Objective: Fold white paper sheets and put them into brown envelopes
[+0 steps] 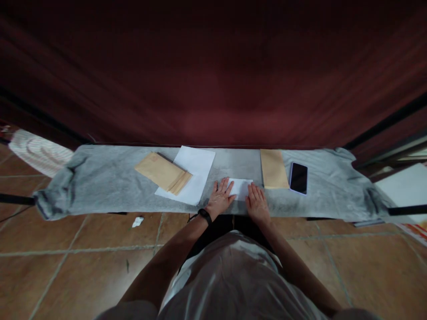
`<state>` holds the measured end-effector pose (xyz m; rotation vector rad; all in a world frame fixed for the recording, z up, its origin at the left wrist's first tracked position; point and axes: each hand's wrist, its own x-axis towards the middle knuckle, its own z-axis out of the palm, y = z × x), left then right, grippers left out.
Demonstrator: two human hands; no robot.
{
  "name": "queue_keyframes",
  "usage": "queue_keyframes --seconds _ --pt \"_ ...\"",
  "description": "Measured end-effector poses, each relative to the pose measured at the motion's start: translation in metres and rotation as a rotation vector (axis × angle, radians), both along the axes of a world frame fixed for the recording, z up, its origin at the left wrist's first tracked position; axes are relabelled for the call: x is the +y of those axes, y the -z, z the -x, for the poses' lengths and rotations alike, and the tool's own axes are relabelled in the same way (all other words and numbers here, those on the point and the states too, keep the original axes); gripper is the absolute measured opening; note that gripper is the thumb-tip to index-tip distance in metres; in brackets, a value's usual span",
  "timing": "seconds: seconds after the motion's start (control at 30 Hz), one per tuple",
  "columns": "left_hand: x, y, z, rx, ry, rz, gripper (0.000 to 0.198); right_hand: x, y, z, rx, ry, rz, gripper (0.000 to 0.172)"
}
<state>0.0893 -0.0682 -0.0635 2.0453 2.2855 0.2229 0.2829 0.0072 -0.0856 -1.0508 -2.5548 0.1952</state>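
Observation:
A small piece of white paper, apparently folded (240, 188), lies on the grey cloth in front of me. My left hand (220, 196) rests flat on its left end with the fingers spread. On the right end lies my right hand (258, 204), palm down, its fingers stretched out and close together. Beyond my left hand is a stack of brown envelopes (162, 172), lying partly on larger white sheets (196, 162). Another brown envelope (274, 169) sits to the right of my right hand.
A phone with a dark screen (299, 178) lies beside the right envelope. Grey cloth (110, 182) covers the narrow bench. Behind it rises a dark red panel (213, 89). A white scrap (137, 222) lies on the tiled floor (110, 231).

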Motion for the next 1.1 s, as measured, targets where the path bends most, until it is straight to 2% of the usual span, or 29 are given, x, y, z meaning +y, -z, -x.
queue_keyframes --seconds 0.1,0.23,0.57,0.73,0.87,1.1 --pt "0.0 0.001 0.002 0.004 0.0 0.003 0.063 -0.006 -0.005 0.018 -0.031 -0.075 0.024 0.052" --pt "-0.001 0.001 0.004 0.006 -0.003 0.005 0.063 -0.01 -0.004 0.029 -0.059 -0.058 0.021 0.048" --pt "-0.004 0.004 0.007 -0.001 -0.062 -0.04 0.064 -0.003 0.006 0.013 -0.021 0.074 -0.046 0.053" --pt "-0.005 0.002 0.012 0.006 -0.088 -0.02 0.06 -0.001 0.009 0.007 0.007 0.088 -0.072 0.054" --pt "0.0 0.003 0.001 0.013 -0.11 -0.052 0.058 -0.001 0.009 0.008 0.012 0.088 -0.08 0.055" --pt "0.008 0.015 -0.023 0.003 -0.036 -0.059 0.057 -0.002 0.01 0.007 -0.006 0.085 -0.097 0.053"
